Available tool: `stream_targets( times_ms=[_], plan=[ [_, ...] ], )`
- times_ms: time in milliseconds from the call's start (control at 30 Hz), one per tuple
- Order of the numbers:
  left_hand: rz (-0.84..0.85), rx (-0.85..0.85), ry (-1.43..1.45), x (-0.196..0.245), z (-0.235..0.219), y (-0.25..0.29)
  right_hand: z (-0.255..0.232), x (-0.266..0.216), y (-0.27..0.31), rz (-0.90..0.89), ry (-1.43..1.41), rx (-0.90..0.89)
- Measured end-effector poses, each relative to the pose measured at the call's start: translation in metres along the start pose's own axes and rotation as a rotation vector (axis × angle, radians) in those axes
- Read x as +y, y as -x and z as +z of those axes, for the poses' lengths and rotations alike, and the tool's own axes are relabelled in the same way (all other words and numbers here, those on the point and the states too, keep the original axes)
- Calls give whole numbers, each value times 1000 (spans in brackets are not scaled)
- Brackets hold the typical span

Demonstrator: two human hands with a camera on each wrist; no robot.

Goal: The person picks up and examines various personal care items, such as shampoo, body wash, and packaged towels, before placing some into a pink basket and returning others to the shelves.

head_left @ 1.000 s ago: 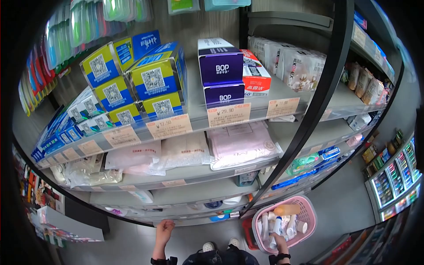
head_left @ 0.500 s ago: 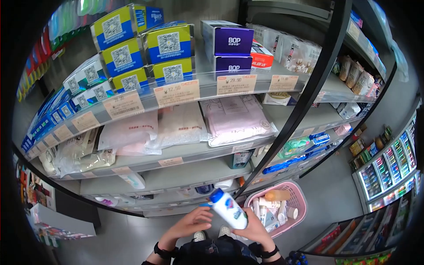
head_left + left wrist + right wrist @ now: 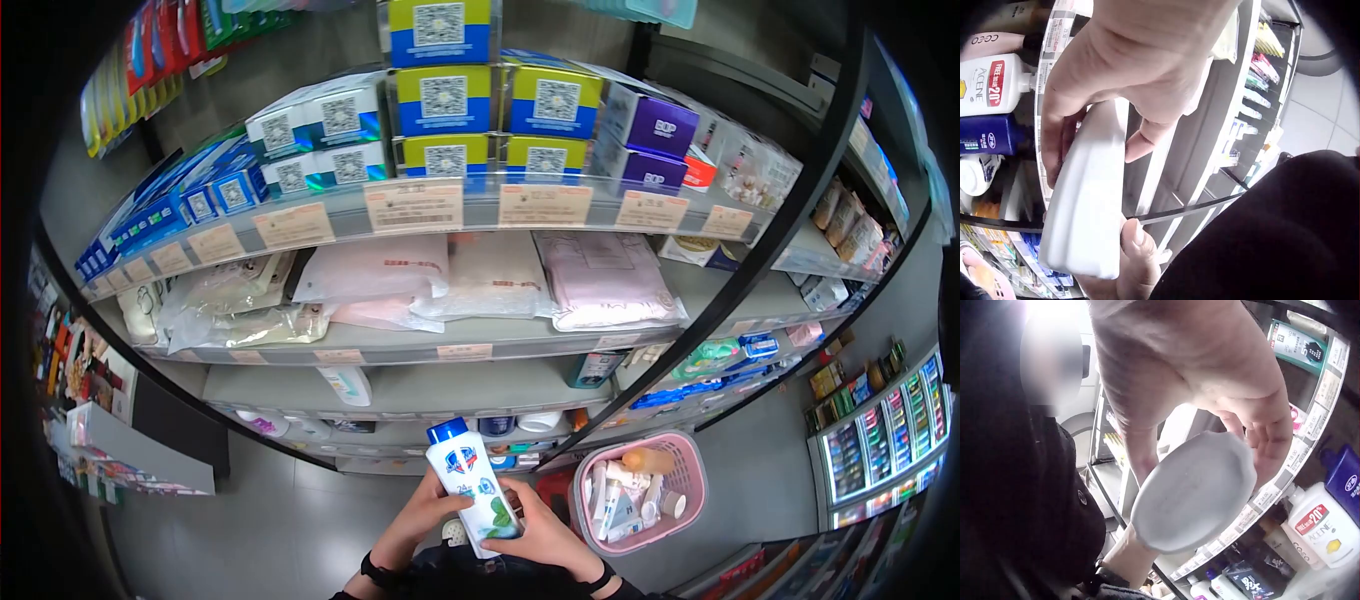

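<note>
You have lifted the bottle higher and stood it up. Your left hand and right hand both curl around it, before the shelves. You seem to be checking it; next, keep it steady.

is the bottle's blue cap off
No, the blue cap sits on top of the white bottle, which the left hand and the right hand hold between them.
</note>
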State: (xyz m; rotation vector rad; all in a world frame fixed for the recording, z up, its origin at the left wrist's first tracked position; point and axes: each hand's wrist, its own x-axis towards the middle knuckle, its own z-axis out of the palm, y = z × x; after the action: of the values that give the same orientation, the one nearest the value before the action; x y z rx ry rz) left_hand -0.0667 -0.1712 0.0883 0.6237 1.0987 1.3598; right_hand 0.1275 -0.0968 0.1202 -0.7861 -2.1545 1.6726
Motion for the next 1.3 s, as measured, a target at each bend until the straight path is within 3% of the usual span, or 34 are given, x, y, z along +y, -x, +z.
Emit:
stream_targets(
  times_ms=[267, 833, 1167, 1300],
  plan=[
    [-28, 105, 143, -9, 4, -4, -5, 11, 0, 20, -50, -101],
    [105, 252, 5, -29, 42, 3, -34, 44, -4, -15, -45, -310],
    [103, 273, -20, -30, 19, 19, -14, 28, -16, 32, -18, -377],
    [181, 265, 23, -29, -4, 22, 7, 17, -26, 53, -21, -358]
  ],
)
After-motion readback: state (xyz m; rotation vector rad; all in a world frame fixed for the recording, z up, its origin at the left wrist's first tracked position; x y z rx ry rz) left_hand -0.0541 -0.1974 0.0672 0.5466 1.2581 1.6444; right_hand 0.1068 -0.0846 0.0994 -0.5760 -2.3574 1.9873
